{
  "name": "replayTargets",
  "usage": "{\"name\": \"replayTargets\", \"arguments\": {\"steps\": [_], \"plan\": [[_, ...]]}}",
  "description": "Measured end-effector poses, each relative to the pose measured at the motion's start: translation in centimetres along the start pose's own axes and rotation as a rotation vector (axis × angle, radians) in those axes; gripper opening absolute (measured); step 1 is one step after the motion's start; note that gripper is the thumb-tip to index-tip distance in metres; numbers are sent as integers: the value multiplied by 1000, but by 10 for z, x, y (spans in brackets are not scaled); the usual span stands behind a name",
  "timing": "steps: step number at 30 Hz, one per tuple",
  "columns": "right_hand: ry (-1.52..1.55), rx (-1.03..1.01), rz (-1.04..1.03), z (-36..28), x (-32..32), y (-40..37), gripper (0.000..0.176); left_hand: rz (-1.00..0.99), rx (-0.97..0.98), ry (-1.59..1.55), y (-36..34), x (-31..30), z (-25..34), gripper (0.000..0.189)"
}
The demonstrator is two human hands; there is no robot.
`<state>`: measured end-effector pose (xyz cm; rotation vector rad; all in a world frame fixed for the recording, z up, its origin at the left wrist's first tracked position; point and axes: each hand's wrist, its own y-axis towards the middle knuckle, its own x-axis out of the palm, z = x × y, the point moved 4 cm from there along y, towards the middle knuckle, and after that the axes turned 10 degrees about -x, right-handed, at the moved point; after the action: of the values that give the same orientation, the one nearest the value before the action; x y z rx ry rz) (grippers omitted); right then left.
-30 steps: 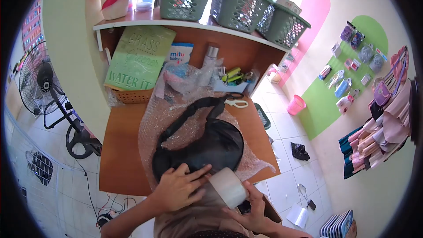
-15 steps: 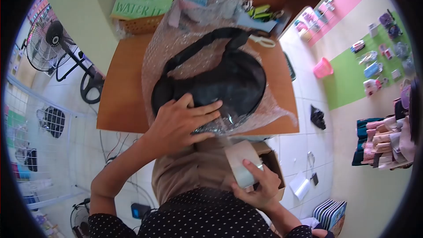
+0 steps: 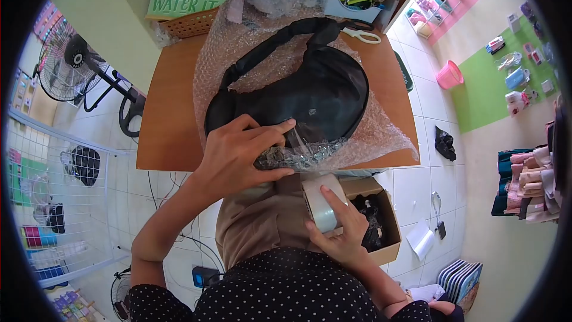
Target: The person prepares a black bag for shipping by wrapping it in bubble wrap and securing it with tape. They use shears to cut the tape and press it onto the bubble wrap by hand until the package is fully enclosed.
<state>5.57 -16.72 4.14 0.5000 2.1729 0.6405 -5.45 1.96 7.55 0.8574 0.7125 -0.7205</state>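
L hand (image 3: 239, 149) spread on blk bag (image 3: 298, 96), R hand (image 3: 347, 232) w/ tape roll (image 3: 319, 206) in pinch

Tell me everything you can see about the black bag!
The black bag looks smooth and leathery, with a rounded body and a thick strap looping along its far side. It lies on a table, on bubble wrap that folds over its near edge. The left hand rests there.

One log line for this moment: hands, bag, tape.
left hand: on black bag | right hand: holding tape roll, past near edge of table | bag: on bubble wrap | scissors: unheld
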Motion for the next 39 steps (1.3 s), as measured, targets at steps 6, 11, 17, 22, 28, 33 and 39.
{"name": "replayTargets", "arguments": {"steps": [6, 11, 17, 22, 28, 33, 39], "plan": [[-13, -7, -8, 1, 0, 2, 57, -158, -43, 253, 5, -1, 31, 52], [-15, -6, 9, 3, 1, 0, 58, -87, 4, 533, 0, 15, 43, 55], [16, -32, 49, 1, -1, 3, 60, 4, 41, 842, -6, 38, 39, 54], [15, -28, 37, -3, -4, 3, 61, 48, 56, 763, -3, 37, 33, 49], [62, -15, 43, -3, -3, 6, 60, 132, 99, 897, 4, 40, 31, 45], [81, 30, 27, -5, -2, 15, 55, 181, 140, 1008, 2, 51, 29, 44], [206, 406, -199, 6, 7, 19, 50, 196, 197, 905, 6, 46, 27, 39]]}}
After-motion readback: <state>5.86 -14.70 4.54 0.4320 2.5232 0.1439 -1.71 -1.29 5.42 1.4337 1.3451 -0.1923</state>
